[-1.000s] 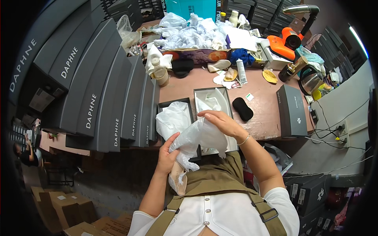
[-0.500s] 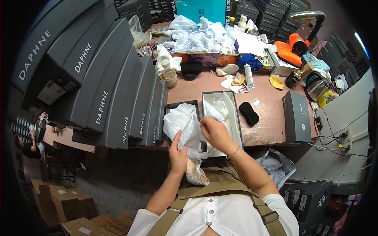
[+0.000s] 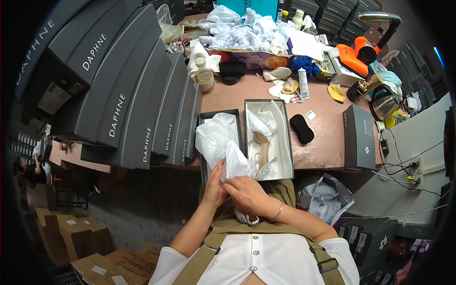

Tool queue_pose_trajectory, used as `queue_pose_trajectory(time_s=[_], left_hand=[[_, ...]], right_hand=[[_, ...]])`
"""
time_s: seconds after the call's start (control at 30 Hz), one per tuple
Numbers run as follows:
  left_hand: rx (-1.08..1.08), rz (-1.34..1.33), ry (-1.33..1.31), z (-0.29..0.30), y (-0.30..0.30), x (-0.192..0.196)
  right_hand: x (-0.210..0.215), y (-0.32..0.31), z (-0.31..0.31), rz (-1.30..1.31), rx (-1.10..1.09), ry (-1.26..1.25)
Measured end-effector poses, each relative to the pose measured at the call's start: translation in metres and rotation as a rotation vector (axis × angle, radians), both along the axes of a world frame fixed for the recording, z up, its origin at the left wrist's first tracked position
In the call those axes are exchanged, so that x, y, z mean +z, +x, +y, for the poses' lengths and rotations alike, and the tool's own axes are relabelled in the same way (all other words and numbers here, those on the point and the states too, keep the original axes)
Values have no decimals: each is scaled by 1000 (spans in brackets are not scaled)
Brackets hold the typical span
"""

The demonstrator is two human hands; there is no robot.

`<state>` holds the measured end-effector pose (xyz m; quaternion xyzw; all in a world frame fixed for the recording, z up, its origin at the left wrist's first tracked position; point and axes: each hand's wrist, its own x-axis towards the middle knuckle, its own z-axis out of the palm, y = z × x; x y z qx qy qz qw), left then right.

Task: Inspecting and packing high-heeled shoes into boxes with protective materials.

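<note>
A shoe [image 3: 245,218] is held low in front of my body, its front end wrapped in white tissue paper [image 3: 236,162]. My left hand [image 3: 214,190] grips the wrapped shoe from the left side. My right hand [image 3: 248,194] closes over the paper and the shoe from the right, hiding much of the shoe. Just beyond my hands, an open grey shoebox [image 3: 288,152] holds the other shoe [image 3: 261,142], strappy with a glittery part and partly covered by white paper. Left of it, a second grey box part [image 3: 203,115] has crumpled white paper [image 3: 211,135] in it.
Tall stacks of dark shoeboxes [image 3: 128,104] crowd the left. A black padded object [image 3: 301,129] and a closed shoebox [image 3: 359,137] lie to the right. At the back are a paper-filled box [image 3: 256,59], a bottle [image 3: 205,78] and an orange tool [image 3: 354,59]. Cables [image 3: 403,166] hang on the right.
My right hand has moved down and left from over the shoebox onto the wrapped shoe. The paper around the shoe is gathered more closely, and the shoe in the box shows more.
</note>
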<state>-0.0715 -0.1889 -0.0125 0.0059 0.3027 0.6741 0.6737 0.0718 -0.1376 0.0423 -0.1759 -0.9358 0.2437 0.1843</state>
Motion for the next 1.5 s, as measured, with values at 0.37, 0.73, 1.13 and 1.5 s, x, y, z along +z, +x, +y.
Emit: queue_pose_trajectory(time_s=[0.37, 0.73, 1.13, 1.5], left_hand=[[-107, 581, 68, 15, 8, 10], [-125, 510, 24, 14, 0, 6], [-154, 490, -78, 16, 7, 30], [-34, 882, 108, 13, 18, 10]], right_hand=[[16, 39, 8, 41, -264, -383], [2, 31, 15, -122, -190, -93], [-12, 5, 33, 162, -253, 282], [-14, 10, 28, 233, -382, 68]])
